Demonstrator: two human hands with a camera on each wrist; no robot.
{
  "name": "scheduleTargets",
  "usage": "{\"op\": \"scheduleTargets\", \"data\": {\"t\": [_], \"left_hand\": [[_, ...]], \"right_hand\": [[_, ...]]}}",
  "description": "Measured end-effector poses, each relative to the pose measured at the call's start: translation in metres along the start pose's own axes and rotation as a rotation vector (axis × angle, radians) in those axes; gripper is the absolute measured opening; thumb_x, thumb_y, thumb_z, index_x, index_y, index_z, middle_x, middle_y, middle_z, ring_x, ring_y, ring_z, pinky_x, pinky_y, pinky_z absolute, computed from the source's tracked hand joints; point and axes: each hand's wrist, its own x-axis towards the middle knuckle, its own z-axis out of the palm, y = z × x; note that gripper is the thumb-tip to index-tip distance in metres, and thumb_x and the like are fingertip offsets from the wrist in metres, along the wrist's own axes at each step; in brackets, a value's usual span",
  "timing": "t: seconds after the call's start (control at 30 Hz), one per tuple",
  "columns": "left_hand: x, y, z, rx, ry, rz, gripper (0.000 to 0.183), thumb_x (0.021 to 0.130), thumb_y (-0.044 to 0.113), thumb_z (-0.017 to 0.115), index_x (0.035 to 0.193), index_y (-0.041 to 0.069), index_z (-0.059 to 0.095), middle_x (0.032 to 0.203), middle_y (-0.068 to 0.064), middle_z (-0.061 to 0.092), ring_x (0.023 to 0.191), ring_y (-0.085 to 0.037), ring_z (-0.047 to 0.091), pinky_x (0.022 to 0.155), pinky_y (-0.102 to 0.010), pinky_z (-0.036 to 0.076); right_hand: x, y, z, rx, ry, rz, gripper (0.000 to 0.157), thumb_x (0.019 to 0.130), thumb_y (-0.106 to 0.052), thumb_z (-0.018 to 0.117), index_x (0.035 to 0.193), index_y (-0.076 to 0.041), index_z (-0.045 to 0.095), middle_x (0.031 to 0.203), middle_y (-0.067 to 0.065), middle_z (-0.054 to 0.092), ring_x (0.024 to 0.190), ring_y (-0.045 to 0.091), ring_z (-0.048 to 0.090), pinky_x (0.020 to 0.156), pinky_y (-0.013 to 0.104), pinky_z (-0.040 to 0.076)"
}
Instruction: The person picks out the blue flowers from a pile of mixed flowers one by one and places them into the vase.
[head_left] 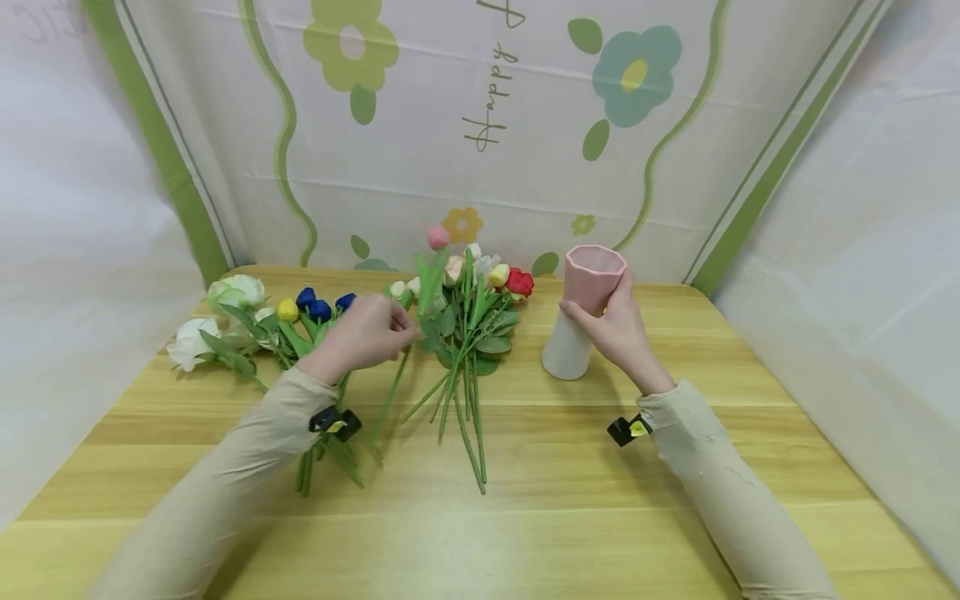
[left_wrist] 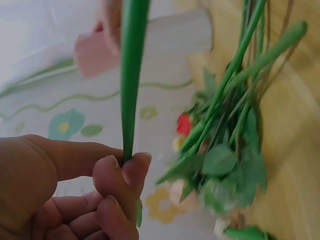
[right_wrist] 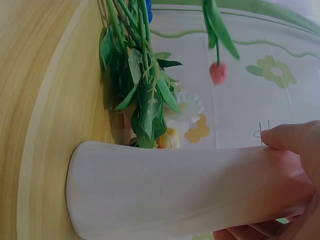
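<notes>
My left hand [head_left: 367,333] pinches the green stem [left_wrist: 131,75] of a pink tulip between thumb and fingertips. The pink tulip [head_left: 438,237] points up and away above the table, its long leaves [right_wrist: 220,30] blurred. My right hand [head_left: 618,329] grips a vase [head_left: 567,346] around its pink upper part, thumb on the near side. White below and pink at the top, the vase stands on the table, its mouth facing up. In the right wrist view the vase's white body [right_wrist: 165,190] fills the lower part, and the fingers curl round its pink end.
Between the hands lies a bunch of artificial flowers with a red bloom [head_left: 519,282] and crossing stems [head_left: 468,400]. White flowers [head_left: 191,343], a yellow tulip [head_left: 287,310] and blue tulips [head_left: 318,311] lie at the left. A flower-printed cloth [head_left: 420,150] hangs behind the wooden table [head_left: 585,517].
</notes>
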Motion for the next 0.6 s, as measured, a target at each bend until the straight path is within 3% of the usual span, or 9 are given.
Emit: {"op": "scheduleTargets", "data": {"t": [0.13,0.27,0.43,0.6], "left_hand": [[0.020,0.016,0.018,0.082,-0.039,0.093,0.039,0.094,0.014,0.059,0.056,0.014,0.052,0.047,0.007,0.042,0.040,-0.008,0.035,0.042,-0.024,0.030],[0.042,0.031,0.027,0.168,-0.058,0.147,0.049,0.093,0.010,0.058,0.049,0.016,0.037,0.044,0.007,0.024,0.040,-0.008,0.020,0.043,-0.024,0.021],[0.062,0.044,0.040,0.250,-0.105,0.115,0.043,0.088,0.002,0.052,0.054,0.016,0.031,0.050,0.006,0.016,0.046,-0.008,0.013,0.044,-0.025,0.018],[0.076,0.043,0.055,0.301,-0.142,0.034,0.028,0.082,-0.003,0.052,0.065,0.014,0.037,0.057,0.003,0.025,0.048,-0.009,0.025,0.043,-0.025,0.026]], "right_hand": [[0.001,-0.001,0.000,-0.004,0.005,-0.008,0.097,0.084,-0.029,0.079,0.151,-0.008,0.011,0.140,0.021,0.039,0.122,0.035,0.047,0.098,0.054,0.040],[0.001,0.001,0.000,-0.009,0.008,-0.009,0.098,0.084,-0.031,0.079,0.151,-0.008,0.012,0.140,0.021,0.039,0.121,0.036,0.047,0.097,0.054,0.041],[-0.001,0.003,-0.001,0.002,-0.001,0.003,0.099,0.085,-0.032,0.078,0.152,-0.008,0.010,0.140,0.022,0.039,0.123,0.036,0.046,0.098,0.054,0.040],[-0.002,0.005,0.000,0.025,-0.012,-0.004,0.097,0.087,-0.030,0.077,0.152,-0.008,0.009,0.140,0.023,0.038,0.125,0.037,0.044,0.100,0.055,0.039]]}}
